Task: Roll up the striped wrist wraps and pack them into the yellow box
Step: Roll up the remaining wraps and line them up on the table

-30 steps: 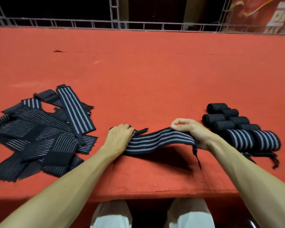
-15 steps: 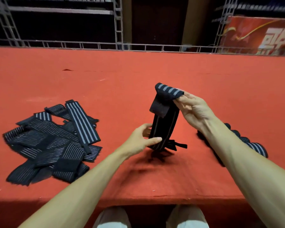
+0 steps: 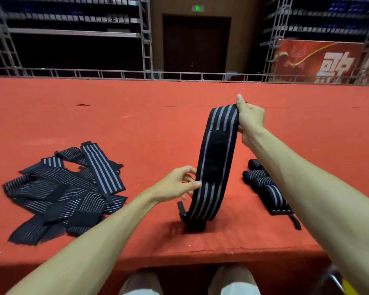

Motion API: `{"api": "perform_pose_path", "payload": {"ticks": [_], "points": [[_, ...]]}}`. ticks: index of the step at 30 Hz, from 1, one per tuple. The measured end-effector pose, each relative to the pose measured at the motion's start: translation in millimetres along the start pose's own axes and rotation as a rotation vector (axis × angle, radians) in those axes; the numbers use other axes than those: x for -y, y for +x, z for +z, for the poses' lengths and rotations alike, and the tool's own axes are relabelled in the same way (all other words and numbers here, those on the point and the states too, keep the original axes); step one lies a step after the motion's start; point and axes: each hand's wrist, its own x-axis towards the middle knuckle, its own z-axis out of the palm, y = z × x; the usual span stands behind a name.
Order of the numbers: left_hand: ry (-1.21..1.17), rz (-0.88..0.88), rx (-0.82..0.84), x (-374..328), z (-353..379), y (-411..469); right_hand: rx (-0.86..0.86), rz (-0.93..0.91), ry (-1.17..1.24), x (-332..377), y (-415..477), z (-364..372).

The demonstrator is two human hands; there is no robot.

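Observation:
A black wrist wrap (image 3: 216, 167) with grey stripes and a black fastening patch hangs upright in an arc above the red table. My right hand (image 3: 250, 120) grips its top end. My left hand (image 3: 179, 184) pinches its left edge lower down with thumb and fingers. The bottom end with its thin loop rests on the table. A loose pile of unrolled striped wraps (image 3: 66, 192) lies at the left. Several rolled wraps (image 3: 264, 186) sit at the right, partly hidden by my right forearm. A yellow corner (image 3: 349, 286) shows at the bottom right; whether it is the box I cannot tell.
The red-covered table (image 3: 136, 128) stretches far back to a metal truss rail (image 3: 115, 73). Its front edge runs just above my knees (image 3: 141, 284). A red banner (image 3: 320, 60) and a dark door stand behind.
My right hand has raised the wrap's top end higher and unfolded it, so the striped face and patch now show. My left hand stays on the wrap's edge. The camera tilted up.

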Motion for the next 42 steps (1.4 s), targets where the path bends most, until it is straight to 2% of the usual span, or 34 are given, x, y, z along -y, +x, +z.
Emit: {"api": "perform_pose_path", "payload": {"ticks": [2, 4, 10, 13, 16, 20, 28, 32, 37, 42], "points": [[0.094, -0.001, 0.096, -1.0, 3.5, -3.2, -0.002, 0.07, 0.105, 5.4, -4.0, 1.6], [0.085, 0.017, 0.12, -1.3, 10.1, -5.3, 0.029, 0.102, 0.178, 7.2, -5.5, 2.1], [-0.229, -0.057, -0.112, -22.3, -8.3, -12.5, 0.13, 0.166, 0.267, 0.8, -9.8, 10.5], [-0.404, -0.051, -0.196, -28.7, -24.7, -16.8, 0.192, 0.208, 0.2, -10.4, -8.7, 23.7], [-0.494, -0.099, -0.185, -18.1, -34.9, -23.6, 0.239, 0.235, 0.136, -31.3, -3.0, 41.8], [-0.497, -0.208, -0.151, 26.9, -37.0, -25.4, 0.272, 0.284, 0.075, -74.1, 9.6, 72.0], [-0.414, -0.376, -0.331, 118.3, -21.8, -2.2, 0.351, 0.347, -0.079, -178.1, 42.7, 138.9], [-0.4, -0.475, -0.281, 135.5, -16.9, 4.7, 0.401, 0.404, -0.146, -218.2, 49.8, 161.8], [-0.375, -0.524, -0.294, 139.0, -14.0, 10.4, 0.486, 0.467, -0.303, -252.6, 44.0, 159.6], [-0.461, -0.583, -0.307, 126.8, -14.7, 1.0, 0.61, 0.442, -0.395, -245.6, 18.5, 121.6]]}}
